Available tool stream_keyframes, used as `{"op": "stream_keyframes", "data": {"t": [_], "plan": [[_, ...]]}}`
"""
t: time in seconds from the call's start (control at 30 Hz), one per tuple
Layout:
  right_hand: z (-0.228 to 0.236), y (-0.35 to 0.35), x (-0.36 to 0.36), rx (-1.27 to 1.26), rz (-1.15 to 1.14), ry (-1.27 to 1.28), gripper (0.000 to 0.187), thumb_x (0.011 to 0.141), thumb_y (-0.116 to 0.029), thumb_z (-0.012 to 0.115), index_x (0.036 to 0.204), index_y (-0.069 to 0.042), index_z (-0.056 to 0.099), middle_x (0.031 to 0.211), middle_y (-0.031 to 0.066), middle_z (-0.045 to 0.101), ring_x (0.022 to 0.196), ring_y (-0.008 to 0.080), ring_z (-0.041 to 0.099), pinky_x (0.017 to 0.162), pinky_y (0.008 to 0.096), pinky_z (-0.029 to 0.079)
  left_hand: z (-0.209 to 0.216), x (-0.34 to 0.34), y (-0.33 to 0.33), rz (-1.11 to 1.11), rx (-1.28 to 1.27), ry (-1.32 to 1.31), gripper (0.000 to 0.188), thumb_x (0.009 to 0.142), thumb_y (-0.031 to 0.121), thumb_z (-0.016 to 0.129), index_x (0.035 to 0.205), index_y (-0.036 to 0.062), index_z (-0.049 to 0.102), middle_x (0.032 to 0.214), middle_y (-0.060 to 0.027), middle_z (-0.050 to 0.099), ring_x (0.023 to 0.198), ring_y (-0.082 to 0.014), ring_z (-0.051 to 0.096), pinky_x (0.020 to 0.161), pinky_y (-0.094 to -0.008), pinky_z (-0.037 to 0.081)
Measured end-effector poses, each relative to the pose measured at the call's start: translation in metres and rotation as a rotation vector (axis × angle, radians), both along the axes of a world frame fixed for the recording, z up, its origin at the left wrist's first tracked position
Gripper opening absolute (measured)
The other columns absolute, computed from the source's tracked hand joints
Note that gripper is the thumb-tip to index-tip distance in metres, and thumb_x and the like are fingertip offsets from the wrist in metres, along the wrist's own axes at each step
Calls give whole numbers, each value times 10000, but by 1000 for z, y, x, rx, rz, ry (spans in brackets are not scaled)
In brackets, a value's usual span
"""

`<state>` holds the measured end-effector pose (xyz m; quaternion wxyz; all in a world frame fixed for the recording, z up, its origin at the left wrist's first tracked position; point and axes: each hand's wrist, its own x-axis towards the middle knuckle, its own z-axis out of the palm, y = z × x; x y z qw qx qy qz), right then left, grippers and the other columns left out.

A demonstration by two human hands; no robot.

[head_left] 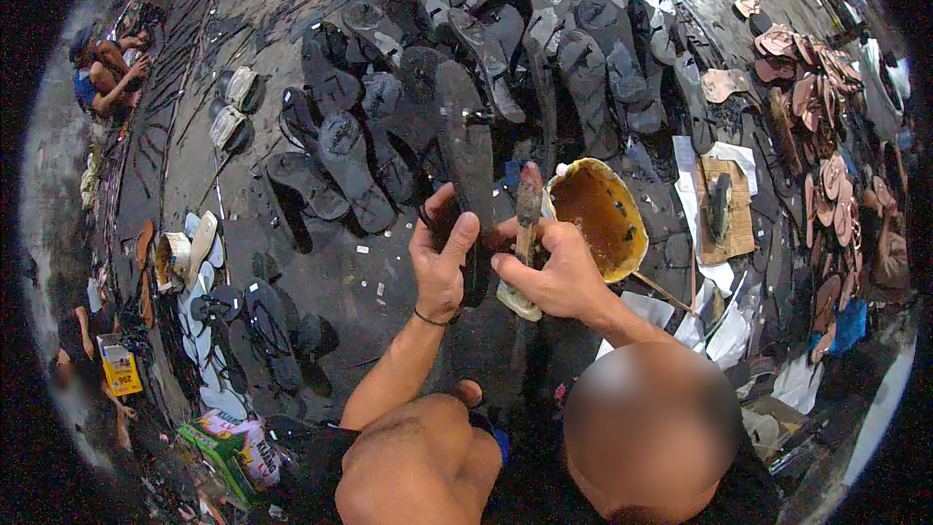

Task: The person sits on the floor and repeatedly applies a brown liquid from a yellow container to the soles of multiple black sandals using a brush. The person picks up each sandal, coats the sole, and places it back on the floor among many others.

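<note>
My left hand (439, 267) is closed around the lower part of a long black sandal sole (465, 141), which stands upright with the thumb across its face. My right hand (564, 277) pinches a stained, stick-like tool (528, 209), pale and smeared at its lower end; whether it is a brush I cannot tell. The tool is close beside the sole. Just right of the tool sits a yellow-rimmed tub (637, 209) with a brown, sticky-looking layer inside. Beyond my hands, several black sandals (588, 78) lie in a dense group.
Pinkish sandals (831, 175) are heaped at the far right. A cardboard piece (741, 233) with a dark sole lies on white paper. At left are a small can (175, 258), black sandals (272, 326) and a green-white packet (233, 457). Other people (112, 68) sit at the left edge.
</note>
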<state>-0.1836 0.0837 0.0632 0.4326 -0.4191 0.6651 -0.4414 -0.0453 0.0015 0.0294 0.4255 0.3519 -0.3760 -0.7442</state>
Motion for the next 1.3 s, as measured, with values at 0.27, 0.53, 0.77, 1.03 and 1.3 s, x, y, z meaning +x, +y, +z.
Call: {"op": "stream_keyframes", "data": {"t": [0.27,0.53,0.77,1.03,1.3], "plan": [[32,-20,-23,-202,-332,-216,194,917,-119,728,1078,-17,690,915,41,712,798,104,654,715,284,538,0,-1,-32,-71,483,374,554,930,552,629,1149,43,627,1006,-67,692,884,-185,674,771,-322,560],[-4,-35,-21,-147,-205,146,233,888,-168,761,1040,-8,686,932,60,729,852,140,675,802,304,531,24,3,-46,-27,276,282,622,892,658,597,1089,70,627,955,-61,687,848,-197,673,754,-332,571],[47,-31,21,-387,-46,-177,227,861,-179,793,1002,-19,716,920,59,722,881,112,658,821,297,514,3,-9,-35,-10,398,-4,861,869,813,432,1211,41,604,1112,-88,677,1012,-249,638,912,-397,519],[-1,-27,-14,-148,-229,75,170,897,-152,733,991,-12,711,890,88,735,803,145,694,762,304,550,22,-3,-45,90,427,371,583,926,620,578,1080,62,647,950,-64,701,818,-184,678,720,-322,583],[18,-24,-1,-44,51,-166,250,935,-245,708,1047,-22,717,925,62,731,863,113,670,785,299,541,-18,19,-47,-87,452,156,607,922,644,579,1189,103,642,1006,-73,689,908,-198,664,757,-359,552]]}}
